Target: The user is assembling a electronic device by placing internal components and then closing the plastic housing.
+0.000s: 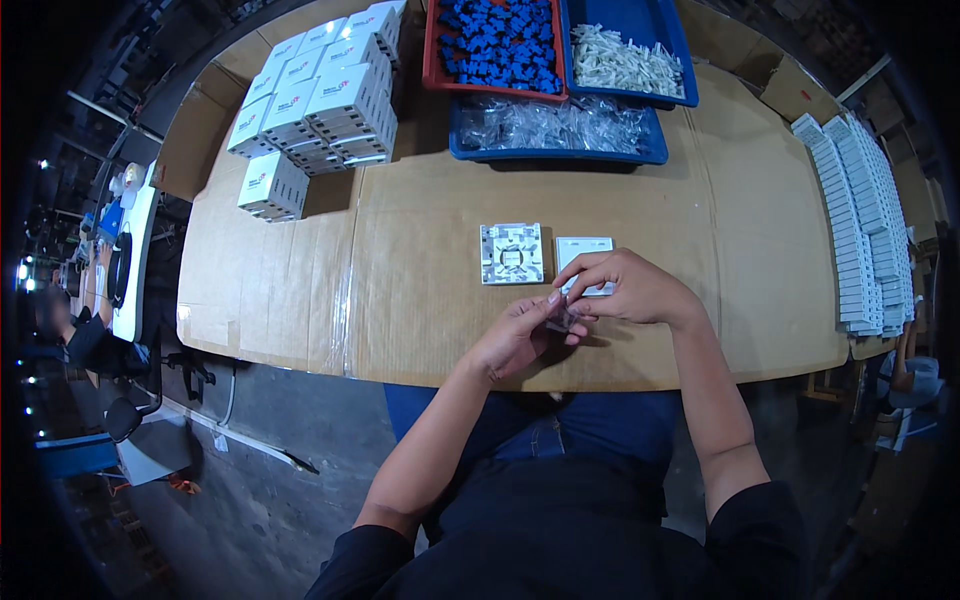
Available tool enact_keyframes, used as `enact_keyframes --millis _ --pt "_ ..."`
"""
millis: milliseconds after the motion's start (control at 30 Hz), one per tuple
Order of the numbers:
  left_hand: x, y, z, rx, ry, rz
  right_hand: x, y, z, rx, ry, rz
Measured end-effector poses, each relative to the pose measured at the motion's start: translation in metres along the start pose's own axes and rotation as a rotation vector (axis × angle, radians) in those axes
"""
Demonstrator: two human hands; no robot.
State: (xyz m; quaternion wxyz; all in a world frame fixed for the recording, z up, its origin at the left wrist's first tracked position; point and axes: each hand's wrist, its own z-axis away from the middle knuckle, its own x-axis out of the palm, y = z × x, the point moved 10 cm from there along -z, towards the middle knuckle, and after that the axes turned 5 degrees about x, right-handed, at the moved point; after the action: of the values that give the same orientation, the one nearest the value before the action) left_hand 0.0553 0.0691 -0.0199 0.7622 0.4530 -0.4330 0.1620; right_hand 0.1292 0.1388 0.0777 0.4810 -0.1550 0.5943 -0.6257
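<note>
Close to the table's front edge, a small clear plastic bag (562, 321) is pinched between my two hands. My left hand (520, 336) grips it from the left, and my right hand (632, 287) reaches over from the right with bent fingers. What the bag contains is too small to make out. Just beyond my right fingers lies a flat white square cover (584, 244), partly hidden by that hand. To its left rests a white square plastic housing (488, 262) with a round part in its middle.
White boxes (290, 105) are stacked at the far left. A red tray (432, 75) of blue pieces, a blue tray (690, 88) of whitish pieces and another blue tray (560, 155) of clear bags stand at the back. Stacked white units (855, 235) line the right edge.
</note>
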Motion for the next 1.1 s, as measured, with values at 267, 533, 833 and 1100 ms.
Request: enact_keyframes --millis 267,533,833,1100 --pt "-0.002 -0.001 0.002 -0.011 0.019 0.022 0.036 0.011 0.002 0.195 -0.232 -0.34" --pt "0.004 0.004 0.0 0.016 0.011 0.055 0.02 0.001 0.002 0.059 -0.119 -0.235" --pt "0.009 0.007 -0.002 -0.002 0.0 0.007 -0.035 0.016 -0.002 0.076 0.086 -0.228" --pt "0.008 0.0 0.001 0.008 -0.026 0.062 -0.223 0.086 -0.012 0.007 0.878 -0.026"
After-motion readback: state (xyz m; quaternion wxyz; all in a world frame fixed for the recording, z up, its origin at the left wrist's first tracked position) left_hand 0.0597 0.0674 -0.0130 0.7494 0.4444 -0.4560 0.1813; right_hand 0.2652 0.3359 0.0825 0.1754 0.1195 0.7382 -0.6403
